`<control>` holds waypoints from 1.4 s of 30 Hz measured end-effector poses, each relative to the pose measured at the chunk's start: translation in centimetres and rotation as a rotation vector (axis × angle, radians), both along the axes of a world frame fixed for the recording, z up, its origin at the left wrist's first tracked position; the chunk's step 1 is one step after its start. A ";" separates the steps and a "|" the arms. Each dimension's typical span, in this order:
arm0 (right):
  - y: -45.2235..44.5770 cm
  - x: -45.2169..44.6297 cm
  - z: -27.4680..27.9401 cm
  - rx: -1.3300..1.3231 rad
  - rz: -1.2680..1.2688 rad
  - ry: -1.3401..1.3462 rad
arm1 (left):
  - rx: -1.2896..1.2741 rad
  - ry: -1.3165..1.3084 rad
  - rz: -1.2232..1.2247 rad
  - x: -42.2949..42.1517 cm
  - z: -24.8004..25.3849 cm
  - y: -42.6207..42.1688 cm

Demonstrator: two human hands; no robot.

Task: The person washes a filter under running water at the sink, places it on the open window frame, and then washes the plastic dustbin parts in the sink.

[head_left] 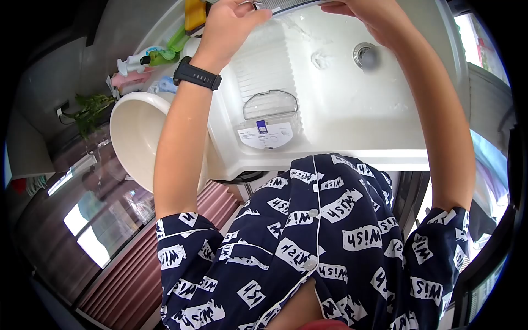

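At the top edge of the view, my left hand (pixel 233 26) and my right hand (pixel 376 20) hold a flat grey mesh panel (pixel 292 5) between them over the white sink (pixel 341 124). My left hand is closed on its left end, and my right fingers grip the right end. Most of the panel is cut off by the frame, so its full shape is hidden. Below my hands, on the ribbed washboard (pixel 261 66) of the sink, lies a clear plastic container (pixel 268 124) with a white label and a blue-purple latch.
A metal drain (pixel 364 56) sits at the sink's right side. Left of the sink stand a cream bucket (pixel 135 129), a green bottle (pixel 160 57), a white pump bottle (pixel 130 65) and a yellow item (pixel 194 15). A green plant (pixel 91 113) is further left.
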State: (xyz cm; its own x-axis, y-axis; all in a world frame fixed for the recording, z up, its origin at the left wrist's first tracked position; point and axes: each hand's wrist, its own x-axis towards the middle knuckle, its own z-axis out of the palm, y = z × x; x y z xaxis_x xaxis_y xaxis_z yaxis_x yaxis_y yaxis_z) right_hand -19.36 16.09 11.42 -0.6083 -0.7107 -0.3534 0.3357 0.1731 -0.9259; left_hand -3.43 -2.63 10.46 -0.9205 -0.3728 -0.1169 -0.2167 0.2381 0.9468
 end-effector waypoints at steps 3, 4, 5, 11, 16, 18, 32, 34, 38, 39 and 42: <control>0.6 0.1 -0.2 -0.050 0.024 0.010 | 0.178 -0.063 0.004 0.1 0.4 0.3; 0.5 0.1 -0.5 -0.054 0.025 0.019 | 0.173 -0.032 0.000 0.1 0.2 0.3; 0.4 0.2 -0.9 -0.058 0.027 0.028 | 0.168 0.000 -0.002 0.2 -0.2 0.2; 0.3 0.7 -1.2 0.004 0.045 0.179 | 0.106 0.001 0.037 0.2 0.0 0.9; -0.2 1.3 -1.9 0.021 -0.002 0.166 | 0.022 -0.060 0.063 0.4 0.2 0.9; -0.3 1.4 -2.0 0.010 0.010 0.145 | 0.008 -0.135 0.057 0.4 0.9 1.0; -2.0 2.8 -1.6 -0.020 -0.006 0.081 | -0.002 -0.009 0.072 1.9 0.8 -0.1; -2.4 2.8 -2.1 -0.014 -0.005 0.062 | -0.001 -0.021 0.070 2.2 1.0 -0.1; -3.0 2.9 -3.1 -0.046 0.001 0.027 | -0.027 -0.009 0.079 2.6 1.4 -0.1; -3.1 3.0 -3.1 -0.058 0.000 0.017 | -0.043 -0.004 0.084 2.7 1.5 0.0; -2.9 3.6 -2.5 -0.153 0.032 -0.002 | -0.316 -0.029 0.032 3.2 2.9 1.0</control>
